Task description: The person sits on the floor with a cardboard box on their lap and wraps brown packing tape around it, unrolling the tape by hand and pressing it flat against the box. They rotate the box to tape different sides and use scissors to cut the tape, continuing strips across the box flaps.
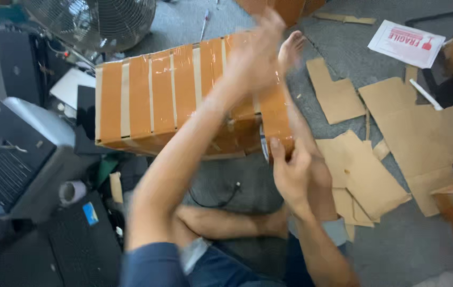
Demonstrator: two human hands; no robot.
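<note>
A cardboard box [152, 101] wrapped in strips of clear shiny tape lies on the grey floor in front of me, resting against my outstretched leg. My left hand [253, 50] is blurred and lies flat on the box's top right part, fingers spread. My right hand [289, 170] grips the box's lower right corner, where the rim of a tape roll [263, 143] shows between hand and box. My bare foot [291, 48] sticks out past the box's far side.
Cut cardboard scraps [375, 154] litter the floor on the right, with a white printed label sheet [406, 42] behind them. A metal fan [91, 21] stands at the back left. Dark laptops [8, 154] and a black cable [216, 199] lie to the left and near my legs.
</note>
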